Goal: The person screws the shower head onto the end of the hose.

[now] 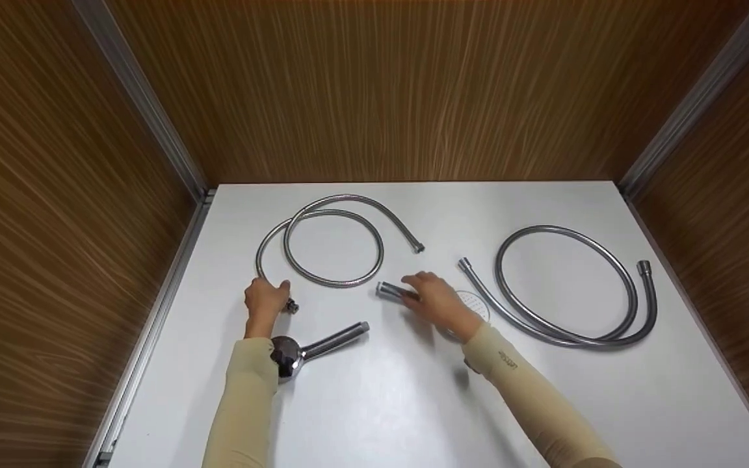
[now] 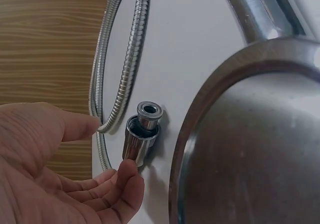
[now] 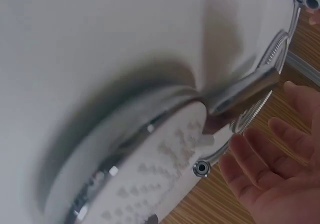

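Note:
My left hand (image 1: 264,302) is by the end fitting (image 1: 292,305) of a coiled metal shower hose (image 1: 335,283). In the left wrist view, thumb and fingers stay apart, with one fingertip at the lower part of the chrome fitting (image 2: 140,139); I cannot tell if it touches. A chrome shower head (image 1: 287,348) lies beside the left wrist, its handle pointing right. My right hand (image 1: 436,299) hovers with spread fingers at the handle (image 3: 245,91) of another shower head, whose white nozzle face (image 3: 155,174) is up. The forearm and hand partly cover that head in the head view.
A second, thicker grey hose (image 1: 547,229) lies coiled on the right of the white table (image 1: 374,416), both its ends pointing towards the back. Wood-patterned panels (image 1: 374,91) enclose the back and both sides.

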